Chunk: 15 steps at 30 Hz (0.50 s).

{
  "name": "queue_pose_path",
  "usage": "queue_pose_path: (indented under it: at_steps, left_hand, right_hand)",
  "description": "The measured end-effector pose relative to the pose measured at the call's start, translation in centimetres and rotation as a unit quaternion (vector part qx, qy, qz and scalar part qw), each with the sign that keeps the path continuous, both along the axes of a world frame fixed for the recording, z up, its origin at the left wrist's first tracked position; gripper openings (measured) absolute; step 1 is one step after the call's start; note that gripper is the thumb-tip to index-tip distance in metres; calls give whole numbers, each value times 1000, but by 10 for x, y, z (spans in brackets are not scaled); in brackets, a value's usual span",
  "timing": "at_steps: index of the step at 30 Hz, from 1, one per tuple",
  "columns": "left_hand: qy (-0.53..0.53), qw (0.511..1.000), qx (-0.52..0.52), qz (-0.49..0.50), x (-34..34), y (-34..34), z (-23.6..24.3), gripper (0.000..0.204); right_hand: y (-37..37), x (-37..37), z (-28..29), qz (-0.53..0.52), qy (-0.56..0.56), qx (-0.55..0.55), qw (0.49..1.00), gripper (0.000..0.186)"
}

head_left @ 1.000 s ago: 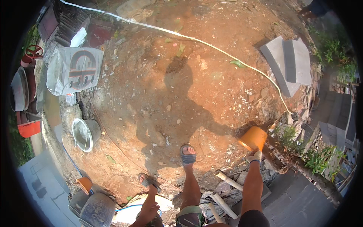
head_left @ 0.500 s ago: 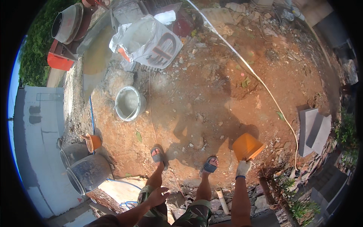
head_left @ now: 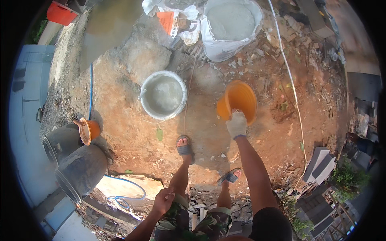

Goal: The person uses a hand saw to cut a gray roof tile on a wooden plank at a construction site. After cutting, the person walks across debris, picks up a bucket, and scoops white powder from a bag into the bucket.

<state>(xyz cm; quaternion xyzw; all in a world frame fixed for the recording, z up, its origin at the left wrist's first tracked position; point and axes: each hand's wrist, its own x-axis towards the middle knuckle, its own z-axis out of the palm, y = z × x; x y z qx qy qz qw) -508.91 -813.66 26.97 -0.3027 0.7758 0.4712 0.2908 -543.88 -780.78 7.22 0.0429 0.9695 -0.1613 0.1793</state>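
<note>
My right hand (head_left: 236,123), in a pale work glove, is closed on the near rim of an orange bucket (head_left: 222,107). The bucket is tilted with its mouth toward the right, and its inside looks bare. Bare and loosely curled, my left hand (head_left: 163,201) hangs beside my left thigh; nothing shows in it. To the left of the orange bucket stands a pale grey bucket (head_left: 183,81) with grey material inside and a thin wire handle hanging down. Beyond both, a large white bag (head_left: 215,50) stands open, full of grey powder or mortar.
Dark barrels (head_left: 86,170) and a small orange pail (head_left: 94,129) stand at the left. A white hose (head_left: 292,86) runs along the right side, near grey blocks (head_left: 319,164). A torn bag (head_left: 189,25) lies by a rock (head_left: 148,60). Rubble lies behind my sandalled feet.
My right hand has swung the orange bucket forward and left, turning its mouth into view. The left hand's fingers have curled in. My view has shifted, bringing the grey bucket nearer.
</note>
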Motion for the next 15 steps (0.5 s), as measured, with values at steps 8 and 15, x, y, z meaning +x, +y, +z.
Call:
queue_pose_path:
  at_steps: [8,15]
  left_hand:
    - [-93,991,-89,-44,-2,-153,17,34]
    - [-286,954,18,87,46,-144,26,50]
  right_hand:
    - [-129,-67,-25,-80,-170,76,979,68]
    - [-123,-40,-14,-68,-173,35,982,55]
